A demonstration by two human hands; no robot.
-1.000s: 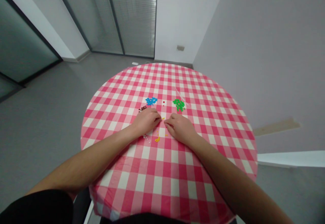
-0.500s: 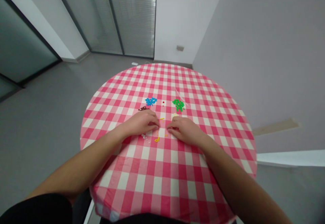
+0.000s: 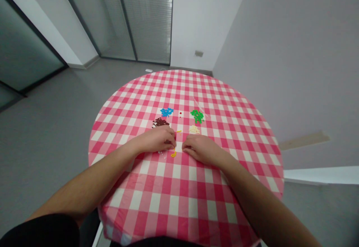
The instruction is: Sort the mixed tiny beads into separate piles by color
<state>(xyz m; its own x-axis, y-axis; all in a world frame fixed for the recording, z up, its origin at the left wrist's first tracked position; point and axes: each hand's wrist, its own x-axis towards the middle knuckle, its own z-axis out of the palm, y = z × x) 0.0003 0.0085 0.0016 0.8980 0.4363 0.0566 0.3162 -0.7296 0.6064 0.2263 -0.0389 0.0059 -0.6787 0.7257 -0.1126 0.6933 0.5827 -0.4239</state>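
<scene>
My left hand (image 3: 158,139) rests low over the table with its fingers curled in a pinch, just above a few small yellow pieces (image 3: 174,154). Whatever its fingertips hold is too small to make out. Across a narrow gap, my right hand (image 3: 202,149) is also closed, thumb against fingers, and its contents are hidden. Beyond the left hand lies a dark brown pile of small pieces (image 3: 160,122), partly covered by the knuckles. White bits (image 3: 160,153) show under that hand. A cream pile (image 3: 194,129) sits just past the right hand.
A blue pile (image 3: 166,112) and a green pile (image 3: 197,116) lie farther off, with tiny red pieces (image 3: 180,113) between them. Everything is on a round table with a red-and-white checked cloth (image 3: 179,187). Walls and a glass partition (image 3: 146,19) stand behind.
Both hands have drawn slightly nearer to me. More of the brown pile and the cream pile now shows, and the left fingertips are closer to the yellow pieces.
</scene>
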